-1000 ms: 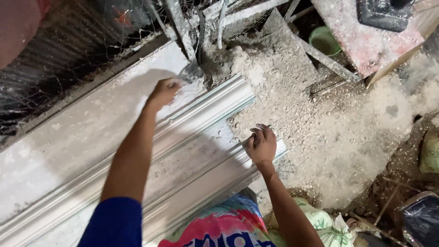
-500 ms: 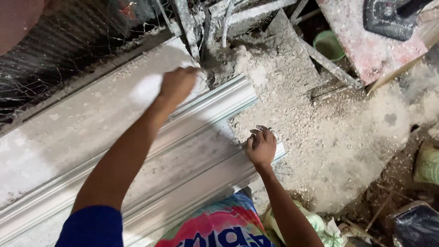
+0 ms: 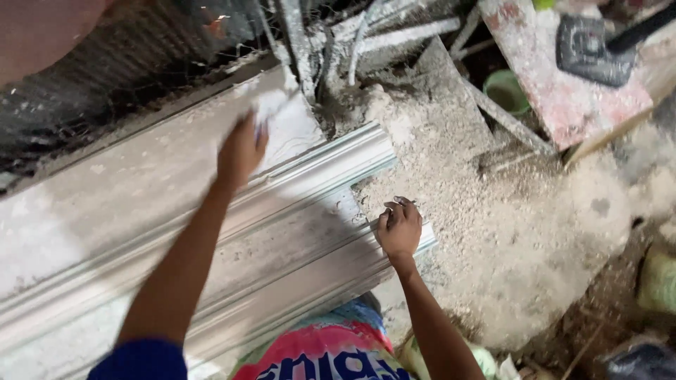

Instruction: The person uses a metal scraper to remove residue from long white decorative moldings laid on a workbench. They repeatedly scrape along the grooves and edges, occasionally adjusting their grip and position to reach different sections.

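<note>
White plaster everywhere in this one. Long moulding [image 3: 232, 232] runs from near left up to the middle, ridged profile, pale grey-white, with its end stopping right where a big dusty powder pile [image 3: 493, 225] starts on the floor.

Left hand [image 3: 241, 151] is out over the far edge of the moulding, arm stretched from the near left in a blue sleeve. It's curled around something small and whitish [image 3: 271, 105] at the fingertips, but that bit is blurred so I can't tell what it is or how tight the grip is. Looks like it's touching the flat top strip of the moulding.

Right hand [image 3: 399, 229] sits on the near corner of the moulding's end, fingers bent and pressing on the edge, not wrapped around anything. Basically a loose half-closed grip resting there, right next to the powder.

Other stuff: a green bowl [image 3: 508, 91] sits far right past the pile, just beside a pinkish spattered board [image 3: 556, 84] with a dark flat tool [image 3: 588, 53] lying on it. Tangle of plaster-coated rods [image 3: 352, 42] at the far middle. Dark corrugated sheet [image 3: 105, 77] along the far left. A colourful pink shirt [image 3: 324, 352] shows at the near edge.
</note>
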